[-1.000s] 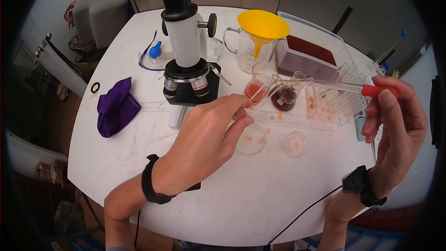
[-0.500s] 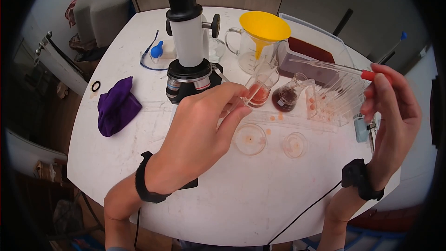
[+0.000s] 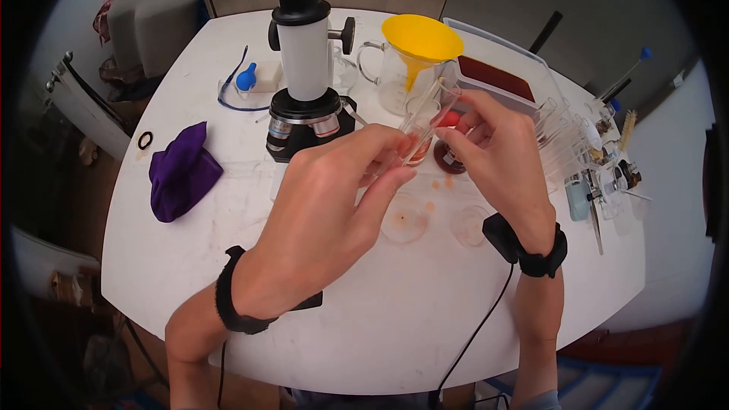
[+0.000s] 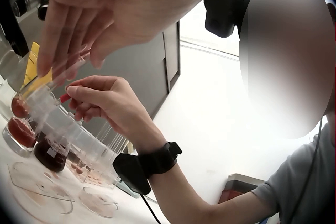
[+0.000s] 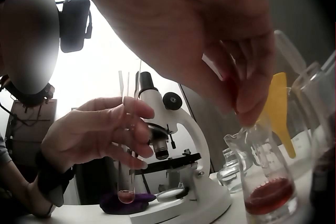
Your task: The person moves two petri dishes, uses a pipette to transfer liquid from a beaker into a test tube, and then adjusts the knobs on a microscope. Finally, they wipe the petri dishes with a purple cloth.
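Note:
My left hand (image 3: 319, 220) holds a slanted glass test tube (image 5: 126, 195) with a little red liquid at its bottom. A thin clear rod shows beside the tube's upper part in the right wrist view. Between my right hand's (image 3: 497, 148) thumb and fingers is the red bulb (image 3: 449, 119) of a glass dropper. Its glass stem overlaps the mouth of a beaker of red liquid (image 5: 269, 195) in the right wrist view. Behind the right hand stands a conical flask of dark red liquid (image 4: 51, 153). Both hands are close together over the table's middle.
A microscope (image 3: 304, 61) stands behind the left hand, near a purple cloth (image 3: 184, 178). A yellow funnel (image 3: 422, 38) sits in a glass jug. Test tubes in a rack (image 4: 94, 174) are to the right. Two shallow glass dishes (image 3: 405, 220) lie in front.
My right hand has swung left and forward with the dropper, from the test tube rack side to the beaker. My left hand keeps its hold on the test tube, almost in place.

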Action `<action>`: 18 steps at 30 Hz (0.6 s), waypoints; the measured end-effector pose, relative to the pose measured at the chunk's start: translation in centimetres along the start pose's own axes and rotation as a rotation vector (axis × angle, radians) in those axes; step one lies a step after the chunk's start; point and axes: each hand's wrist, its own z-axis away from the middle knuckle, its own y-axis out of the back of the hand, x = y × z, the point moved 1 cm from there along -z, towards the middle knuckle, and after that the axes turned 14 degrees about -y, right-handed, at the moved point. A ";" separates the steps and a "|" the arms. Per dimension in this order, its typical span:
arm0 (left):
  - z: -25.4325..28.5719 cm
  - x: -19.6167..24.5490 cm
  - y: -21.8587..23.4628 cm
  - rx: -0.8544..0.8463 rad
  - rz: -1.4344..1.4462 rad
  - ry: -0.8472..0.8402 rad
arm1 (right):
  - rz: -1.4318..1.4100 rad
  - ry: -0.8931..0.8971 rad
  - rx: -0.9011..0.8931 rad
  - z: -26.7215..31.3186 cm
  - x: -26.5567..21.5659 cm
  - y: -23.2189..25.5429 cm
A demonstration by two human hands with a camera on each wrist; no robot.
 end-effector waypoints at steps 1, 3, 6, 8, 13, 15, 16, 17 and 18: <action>0.0 0.0 0.0 0.007 0.006 -0.020 | 0.022 -0.039 -0.013 0.6 -0.6 0.6; 0.2 -0.1 -0.1 -0.004 -0.006 -0.022 | -0.088 -0.038 -0.043 2.1 -1.2 1.7; 0.3 0.0 -0.6 -0.045 0.005 -0.049 | -0.262 -0.014 -0.184 4.0 -2.7 2.8; 0.5 0.1 -0.8 -0.091 0.020 -0.106 | -0.364 0.025 -0.307 4.8 -3.1 2.3; 0.7 1.0 -1.0 -0.115 0.013 -0.112 | -0.457 -0.024 -0.253 5.1 -3.2 1.2; 0.4 1.2 -1.4 -0.114 0.031 -0.129 | -0.460 0.002 -0.203 5.1 -2.8 1.8; 0.4 1.3 -1.5 -0.104 0.017 -0.132 | -0.467 0.040 -0.186 5.0 -2.8 2.0; 0.5 1.3 -1.3 -0.092 -0.008 -0.127 | -0.484 0.081 -0.178 4.9 -2.8 2.0; 0.6 0.8 -1.3 -0.094 -0.026 -0.133 | -0.495 0.108 -0.146 4.9 -2.5 2.2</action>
